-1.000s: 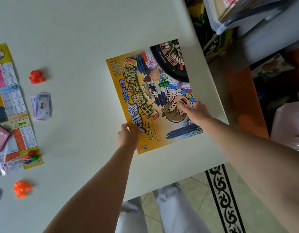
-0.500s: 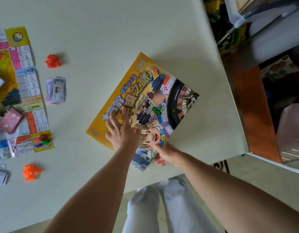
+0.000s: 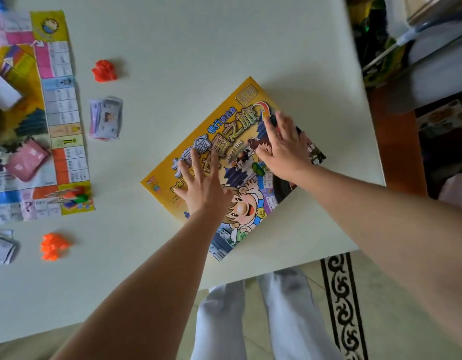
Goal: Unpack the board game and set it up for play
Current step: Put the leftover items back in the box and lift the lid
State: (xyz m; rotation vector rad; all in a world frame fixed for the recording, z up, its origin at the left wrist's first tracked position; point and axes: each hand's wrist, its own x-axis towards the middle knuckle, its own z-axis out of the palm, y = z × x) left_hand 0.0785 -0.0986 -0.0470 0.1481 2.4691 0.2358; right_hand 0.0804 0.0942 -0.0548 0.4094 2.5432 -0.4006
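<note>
Box: yellow cardboard game box with cartoon print (image 3: 224,131) lies flat on the pale white table (image 3: 198,48), turned diagonally, near the table's right front corner.
Left hand (image 3: 201,188): flat on the box's near-left part, fingers straight and spread, grasping nothing.
Right hand (image 3: 284,146): flat on the box's far-right part, fingers straight, grasping nothing.
Board: unfolded colourful paper game board (image 3: 61,113) at the table's left edge, well apart from the box.
Loose parts: red plastic pieces (image 3: 104,71), orange plastic pieces (image 3: 53,246) and a stack of paper money (image 3: 106,118), all beside the board.
Board corner: small coloured tokens (image 3: 74,196), blurred.
</note>
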